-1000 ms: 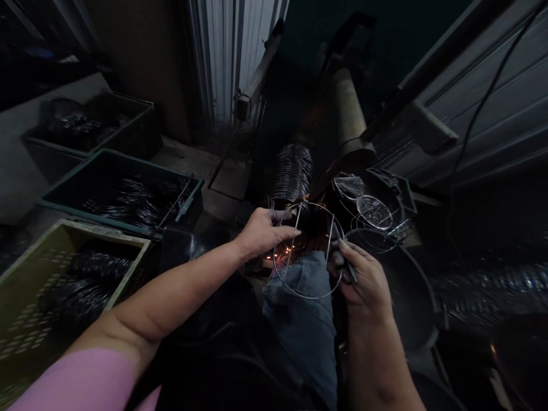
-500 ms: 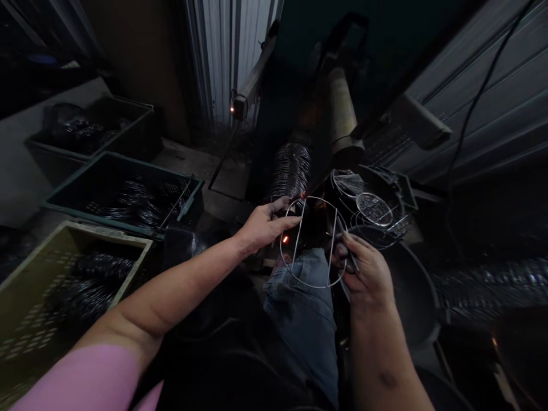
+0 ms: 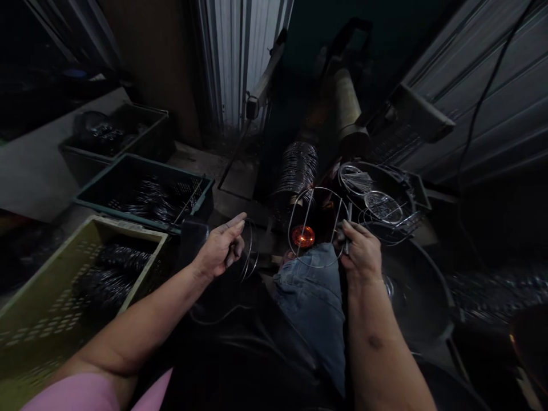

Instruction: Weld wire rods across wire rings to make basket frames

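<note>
My right hand point(image 3: 362, 251) is closed on the right edge of a round wire frame point(image 3: 319, 197) with two cross bars, along with some thin rods. It holds the frame upright above my jeans-clad knee point(image 3: 314, 291). An orange glow point(image 3: 303, 235) burns at the frame's lower left, against the dark machine. My left hand point(image 3: 220, 248) is off to the left of the frame, with the index finger and thumb stretched out. Its lower fingers curl against a thin wire ring point(image 3: 249, 257).
Left of me stand a yellow-green crate point(image 3: 47, 331), a green crate point(image 3: 107, 171) and a darker one point(image 3: 128, 111), all holding dark wire rings. A stack of rings point(image 3: 297, 165) sits on the machine's cylinder. A basin of wire parts point(image 3: 377, 200) and a large dark pan point(image 3: 419, 285) lie right.
My left hand let go of the round frame and moved left and down to a thin ring. The right hand kept the frame, and the glow at the machine grew larger.
</note>
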The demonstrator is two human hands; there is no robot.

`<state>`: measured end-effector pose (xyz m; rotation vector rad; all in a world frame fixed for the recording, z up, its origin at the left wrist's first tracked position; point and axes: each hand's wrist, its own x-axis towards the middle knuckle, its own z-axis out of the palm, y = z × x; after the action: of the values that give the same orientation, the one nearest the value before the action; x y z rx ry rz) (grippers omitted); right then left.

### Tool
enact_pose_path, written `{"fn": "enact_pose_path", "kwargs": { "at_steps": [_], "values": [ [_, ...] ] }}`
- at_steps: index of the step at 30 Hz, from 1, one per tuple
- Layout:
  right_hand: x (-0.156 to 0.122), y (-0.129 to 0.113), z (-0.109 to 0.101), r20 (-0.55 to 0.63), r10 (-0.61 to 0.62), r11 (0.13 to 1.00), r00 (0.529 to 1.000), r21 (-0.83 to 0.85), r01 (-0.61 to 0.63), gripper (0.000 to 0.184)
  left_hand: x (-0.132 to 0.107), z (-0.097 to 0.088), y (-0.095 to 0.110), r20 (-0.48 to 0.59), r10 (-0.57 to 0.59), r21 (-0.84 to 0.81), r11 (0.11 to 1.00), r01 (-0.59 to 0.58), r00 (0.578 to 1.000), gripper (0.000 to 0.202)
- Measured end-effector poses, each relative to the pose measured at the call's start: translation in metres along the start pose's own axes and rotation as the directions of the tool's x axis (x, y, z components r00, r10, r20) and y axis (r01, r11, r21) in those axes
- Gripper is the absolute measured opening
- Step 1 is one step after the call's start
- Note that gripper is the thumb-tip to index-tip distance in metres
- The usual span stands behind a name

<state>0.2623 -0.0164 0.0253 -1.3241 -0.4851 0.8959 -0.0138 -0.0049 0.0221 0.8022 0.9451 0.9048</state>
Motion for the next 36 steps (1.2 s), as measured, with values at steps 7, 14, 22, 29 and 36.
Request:
{"fn": "enact_pose_path", "kwargs": {
  "at_steps": [7, 14, 22, 29, 36],
  "values": [
    [0.015, 0.025, 0.051, 0.051, 0.041, 0.993, 0.998, -0.110, -0.035, 0.028, -0.007, -0.001, -0.007, 0.002, 0.001, -0.030, 1.000, -0.001, 1.000, 0.062],
    [0.002, 0.042, 0.033, 0.015, -0.103, 0.944, 0.995, -0.313, 0.103, 0.028, -0.020, -0.016, 0.004, 0.069, 0.001, -0.190, 0.982, 0.012, 0.998, 0.054],
    [-0.059, 0.086, 0.030, 0.406, 0.158, 0.823, 0.900, -0.557, 0.107, 0.028, -0.017, -0.013, 0.000, 0.180, -0.030, -0.255, 0.964, 0.076, 0.983, 0.050],
    [-0.056, 0.086, 0.021, 0.414, 0.146, 0.770, 0.898, -0.618, 0.160, 0.035, -0.021, -0.015, 0.000, 0.209, 0.018, -0.359, 0.932, 0.060, 0.978, 0.044],
    [-0.058, 0.047, -0.007, 0.468, 0.067, 0.746, 0.881, -0.610, 0.267, 0.029, -0.012, -0.013, -0.010, 0.090, -0.042, -0.178, 0.982, 0.057, 0.995, 0.045]
  ]
}}
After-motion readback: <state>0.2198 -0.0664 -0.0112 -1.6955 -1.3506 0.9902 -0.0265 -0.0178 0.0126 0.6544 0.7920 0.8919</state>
